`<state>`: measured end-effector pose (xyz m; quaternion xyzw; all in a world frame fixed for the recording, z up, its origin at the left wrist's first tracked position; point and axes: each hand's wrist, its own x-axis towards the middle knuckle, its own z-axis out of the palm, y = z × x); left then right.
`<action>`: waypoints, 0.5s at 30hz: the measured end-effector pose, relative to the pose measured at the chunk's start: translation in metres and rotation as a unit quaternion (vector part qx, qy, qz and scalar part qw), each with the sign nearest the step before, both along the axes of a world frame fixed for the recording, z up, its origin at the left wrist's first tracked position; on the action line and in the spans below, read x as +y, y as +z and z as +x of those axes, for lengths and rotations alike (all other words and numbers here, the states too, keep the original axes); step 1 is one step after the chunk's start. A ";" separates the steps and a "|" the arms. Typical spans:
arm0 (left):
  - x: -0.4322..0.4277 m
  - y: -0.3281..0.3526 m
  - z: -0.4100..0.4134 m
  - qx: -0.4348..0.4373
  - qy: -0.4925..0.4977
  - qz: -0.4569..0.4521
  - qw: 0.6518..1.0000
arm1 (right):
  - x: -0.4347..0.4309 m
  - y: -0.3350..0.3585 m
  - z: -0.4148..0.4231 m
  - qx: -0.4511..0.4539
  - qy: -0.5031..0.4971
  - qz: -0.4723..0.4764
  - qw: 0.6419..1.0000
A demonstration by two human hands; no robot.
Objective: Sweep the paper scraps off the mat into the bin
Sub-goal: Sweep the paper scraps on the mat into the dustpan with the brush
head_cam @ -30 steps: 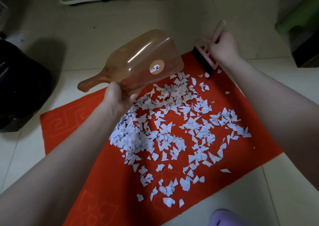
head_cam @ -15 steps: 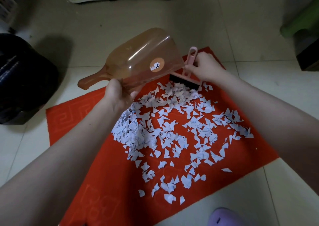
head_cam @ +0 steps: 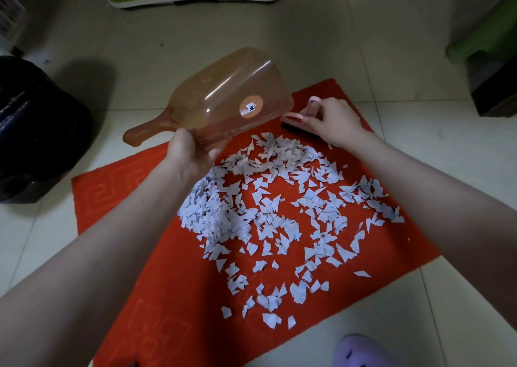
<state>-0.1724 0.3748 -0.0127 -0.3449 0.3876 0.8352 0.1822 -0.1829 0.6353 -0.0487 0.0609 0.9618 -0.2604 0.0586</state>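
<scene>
At far left we see the black bin point(head_cam: 33, 131) on the tiled floor point(head_cam: 140, 53), beside the red mat point(head_cam: 140, 268). Our left hand point(head_cam: 190, 154) grips the clear dustpan point(head_cam: 223, 98), raised above the mat. White paper scraps point(head_cam: 279, 212) litter the mat's middle. Our right hand point(head_cam: 333, 121) clasps the small pink brush point(head_cam: 296, 119) at the pile's far edge. A purple slipper point(head_cam: 361, 352) pokes in below.

Single head-worn view, wide-angle, edges bowed. Looks forward and steeply down at floor point(head_cam: 363, 44) from above. Close: both forearms enter from bottom corners, red mat point(head_cam: 173, 291) fills centre. Black bin point(head_cam: 36, 131) cropped at left edge. No second view, nothing shared.
</scene>
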 end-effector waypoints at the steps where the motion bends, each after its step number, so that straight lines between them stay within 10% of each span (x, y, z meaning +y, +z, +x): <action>1: 0.001 0.001 0.001 0.002 -0.003 -0.003 1.000 | -0.002 0.002 0.002 -0.003 0.008 -0.041 0.999; 6: 0.004 0.002 0.002 0.002 -0.004 -0.005 1.000 | 0.007 0.020 0.003 0.050 -0.054 -0.171 0.983; 15: 0.013 0.003 0.005 0.008 -0.016 -0.007 1.000 | 0.036 0.012 0.007 0.117 -0.121 -0.105 0.980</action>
